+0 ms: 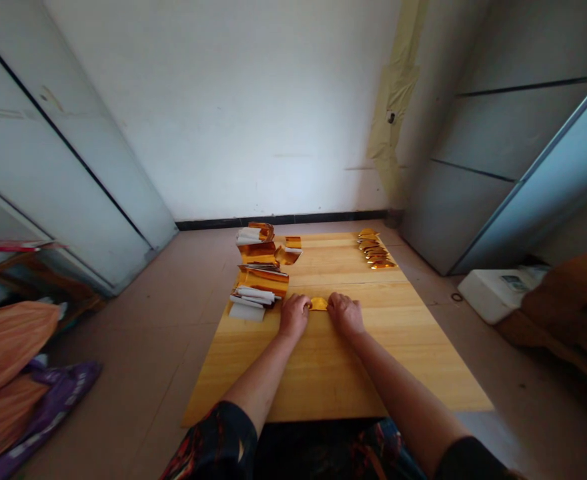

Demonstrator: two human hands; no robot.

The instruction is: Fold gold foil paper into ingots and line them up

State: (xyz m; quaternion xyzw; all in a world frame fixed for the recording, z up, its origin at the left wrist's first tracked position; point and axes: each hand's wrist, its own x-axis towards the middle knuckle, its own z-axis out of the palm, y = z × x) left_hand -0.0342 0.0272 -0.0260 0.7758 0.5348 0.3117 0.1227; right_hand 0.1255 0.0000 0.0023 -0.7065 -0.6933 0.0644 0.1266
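So, from the head camera: a wooden table [318,380], with most of the clutter along its left edge. A messy stack of gold sheets [266,281] sat there, white slips [253,297] sticking out at its near end, the closest stuff to crowding the left hand [295,317]. Further up, at the far left corner, was a gold-and-white bundle [255,233], plus a loose curled gold sheet [288,255] and a small gold rectangle [293,242] near the far edge. Over by the far right corner, a row of folded gold pieces [375,251] ran down beside the right edge, well apart from the hands.

The small gold strip [319,304] being worked on was around mid-table, well in from the near edge. The left hand had its left end pinched, and the right hand [345,313] gripped the other end, knuckles up on both; fingertips were mostly hidden.

Containers: a white box [493,295] stood on the floor [158,320] past the right edge, near a small dark ring [456,297]; couldn't tell what was inside. Off the left edge lay a purple bag [71,397] beside an orange bundle [13,340], contents hidden too. A grey cabinet [488,147] stood beyond the far right corner.
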